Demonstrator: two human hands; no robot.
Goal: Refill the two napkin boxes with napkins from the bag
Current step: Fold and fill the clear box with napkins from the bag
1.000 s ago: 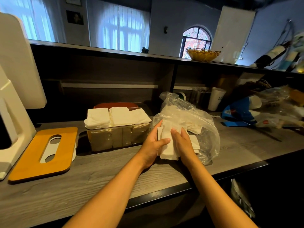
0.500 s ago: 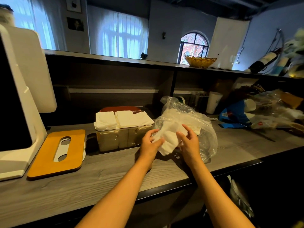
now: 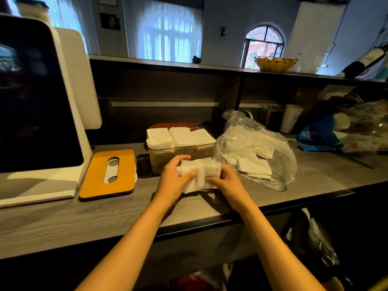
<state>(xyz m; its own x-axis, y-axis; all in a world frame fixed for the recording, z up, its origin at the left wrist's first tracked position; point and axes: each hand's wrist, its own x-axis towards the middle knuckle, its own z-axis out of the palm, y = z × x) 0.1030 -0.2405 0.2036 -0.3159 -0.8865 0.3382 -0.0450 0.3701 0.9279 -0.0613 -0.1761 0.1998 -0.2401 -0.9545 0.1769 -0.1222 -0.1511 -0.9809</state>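
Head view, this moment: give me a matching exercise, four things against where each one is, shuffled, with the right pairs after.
Things:
1. napkin stack
2. plastic bag
3. orange lid
4. wicker basket

Places:
A. up on the high ledge by the arched window
B. lying flat on the counter beside the white screen stand
C. held between the left hand and the right hand
D. on the counter to the right of the clear napkin box, napkins still inside

Pairs: 1-C, 2-D, 3-B, 4-A
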